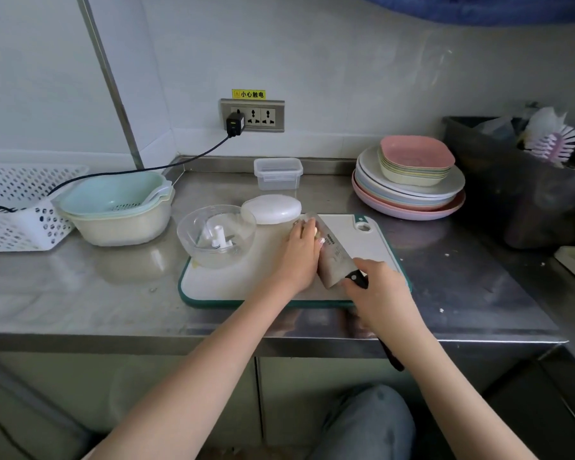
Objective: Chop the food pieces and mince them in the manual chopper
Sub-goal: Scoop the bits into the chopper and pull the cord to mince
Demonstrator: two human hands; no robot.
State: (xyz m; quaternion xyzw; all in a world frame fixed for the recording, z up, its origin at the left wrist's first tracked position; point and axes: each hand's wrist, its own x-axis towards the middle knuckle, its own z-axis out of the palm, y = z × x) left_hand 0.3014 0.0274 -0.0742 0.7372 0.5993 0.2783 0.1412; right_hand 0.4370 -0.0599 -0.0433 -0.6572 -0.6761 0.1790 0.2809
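A white cutting board (233,283) with a green rim lies on the steel counter. My left hand (299,252) rests on the board with its fingers curled over small pale food pieces (317,233), mostly hidden. My right hand (375,283) grips the black handle of a cleaver (332,252), whose blade stands against my left fingers. The clear chopper bowl (216,235), with a white blade post inside, sits on the board's left part. Its white lid (271,209) lies behind the board.
Stacked colander bowls (117,210) and a white perforated basket (14,210) sit at left. A clear lidded box (278,173) stands at the back wall. Stacked plates and bowls (409,180) are at right, beside a dark bin (518,180). A black cable (140,169) runs from the wall socket.
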